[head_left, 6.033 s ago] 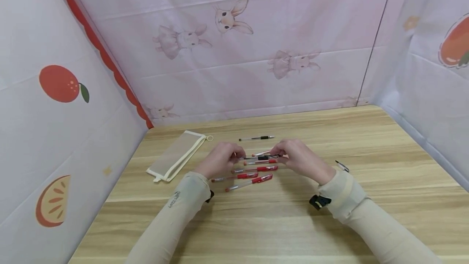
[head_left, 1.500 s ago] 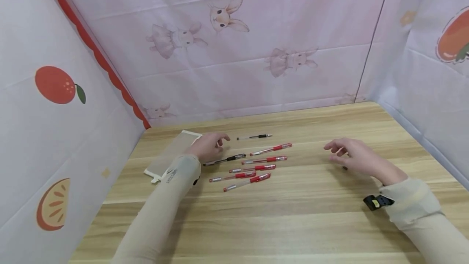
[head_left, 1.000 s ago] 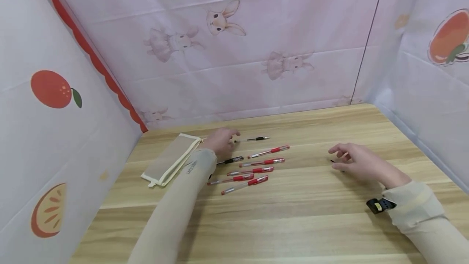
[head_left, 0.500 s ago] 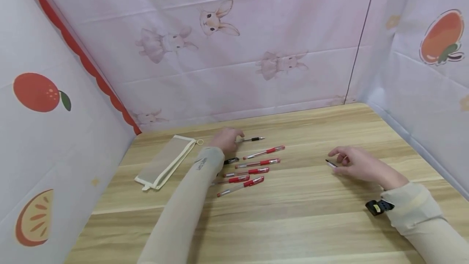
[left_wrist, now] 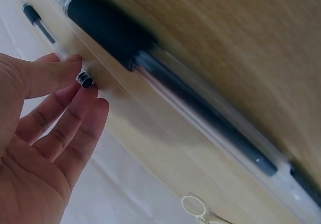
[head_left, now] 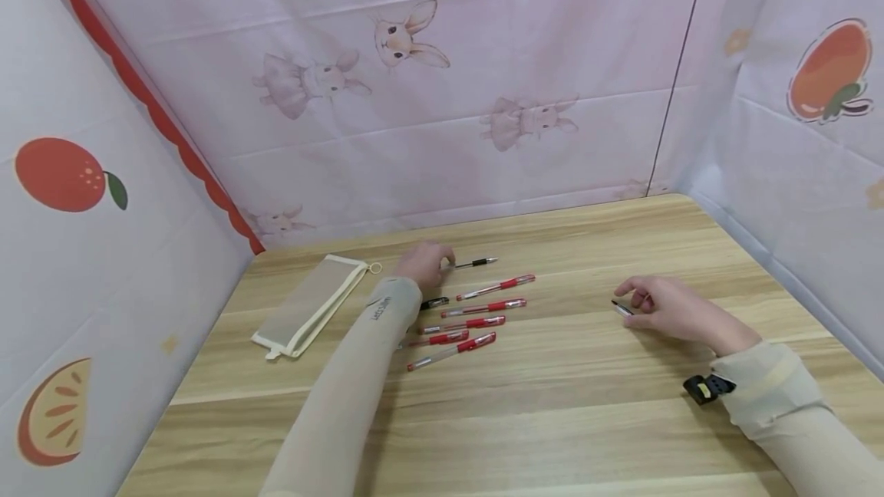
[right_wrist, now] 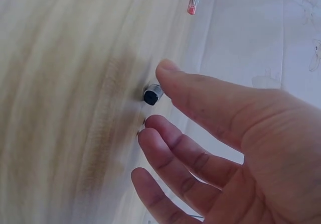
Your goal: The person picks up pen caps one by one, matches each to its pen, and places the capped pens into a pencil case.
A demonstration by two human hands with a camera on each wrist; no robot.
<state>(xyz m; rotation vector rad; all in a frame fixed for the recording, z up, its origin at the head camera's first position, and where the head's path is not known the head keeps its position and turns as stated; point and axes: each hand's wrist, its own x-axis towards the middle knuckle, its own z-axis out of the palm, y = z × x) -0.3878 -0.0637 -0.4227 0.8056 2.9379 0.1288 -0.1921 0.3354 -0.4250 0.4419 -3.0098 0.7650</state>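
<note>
In the head view my left hand (head_left: 423,263) is at the tail end of an uncapped black pen (head_left: 481,261) near the back of the table. The left wrist view shows thumb and fingers pinching that pen (left_wrist: 32,15); its end plug pokes out past the thumb. Under my left forearm lies a capped black pen (head_left: 435,302), partly hidden, large in the left wrist view. Far to the right, my right hand (head_left: 666,311) is around a loose pen cap (head_left: 622,309). In the right wrist view a gap separates thumb and fingertips about the cap (right_wrist: 152,94).
Several red pens (head_left: 486,307) lie in a rough column in the middle of the table. A cream-edged mesh zip pouch (head_left: 304,305) with a ring pull is at the left. Printed cloth walls (head_left: 428,144) enclose the back and sides.
Six seconds ago both hands held a black pen above the red ones; it now lies at their left. My left hand moved to the uncapped pen, my right to the cap. Lately both barely move.
</note>
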